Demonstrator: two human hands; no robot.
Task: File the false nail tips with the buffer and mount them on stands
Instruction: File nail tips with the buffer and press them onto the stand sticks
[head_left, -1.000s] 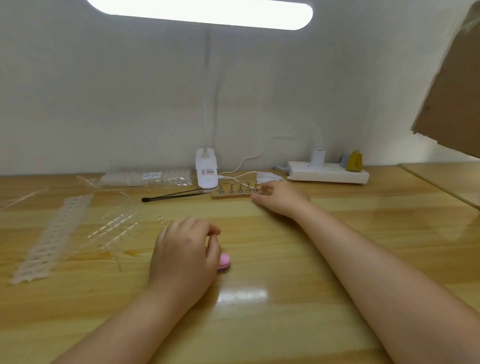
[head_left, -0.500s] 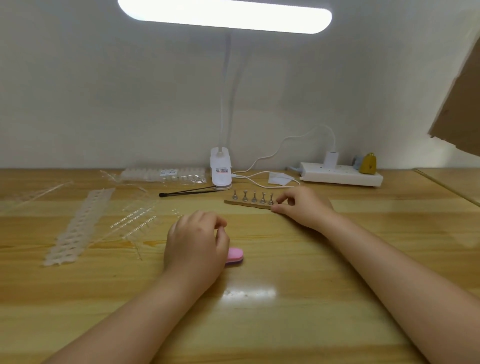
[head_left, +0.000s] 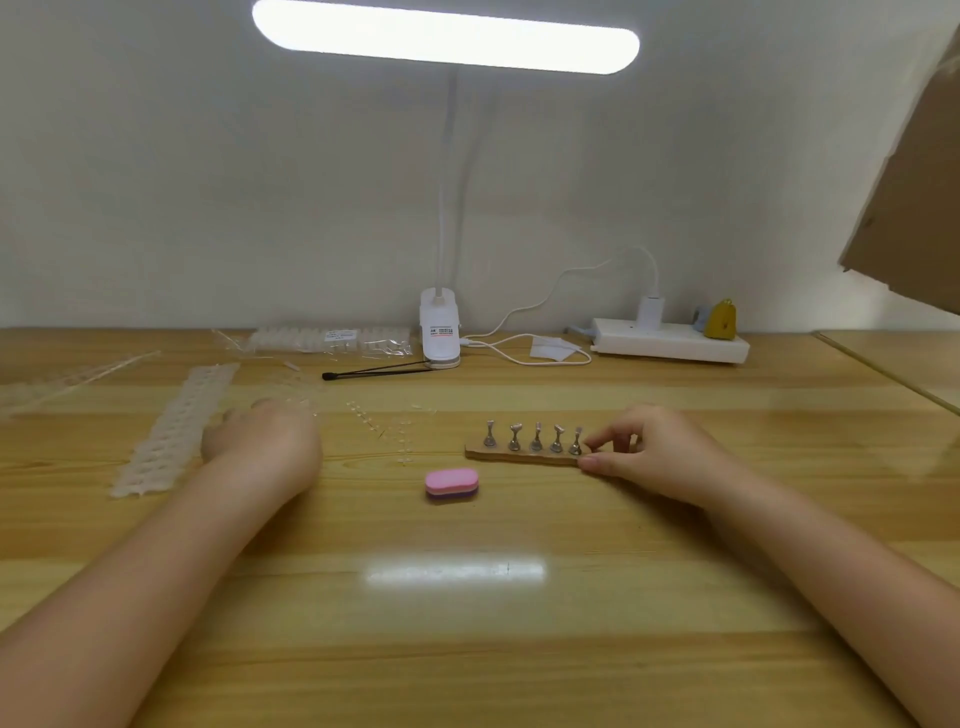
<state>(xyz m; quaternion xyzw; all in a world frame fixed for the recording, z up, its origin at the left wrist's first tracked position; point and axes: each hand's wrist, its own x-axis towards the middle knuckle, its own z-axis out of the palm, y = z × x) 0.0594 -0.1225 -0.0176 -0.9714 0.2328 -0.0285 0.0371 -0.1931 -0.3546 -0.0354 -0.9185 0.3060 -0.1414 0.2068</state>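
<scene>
So far, nothing is seen filed or mounted: the five metal stands (head_left: 536, 437) on the wooden base (head_left: 519, 455) carry no nail tips, and the pink buffer (head_left: 452, 484) lies untouched on the table (head_left: 467, 649), just in front of the base's left end. The base's right end is pinched by the right hand (head_left: 649, 452), while the left hand (head_left: 265, 441) is stretched, blurred, over the clear nail tips (head_left: 171, 431) at left; its grasp cannot be told. All filing and mounting is judged to remain.
</scene>
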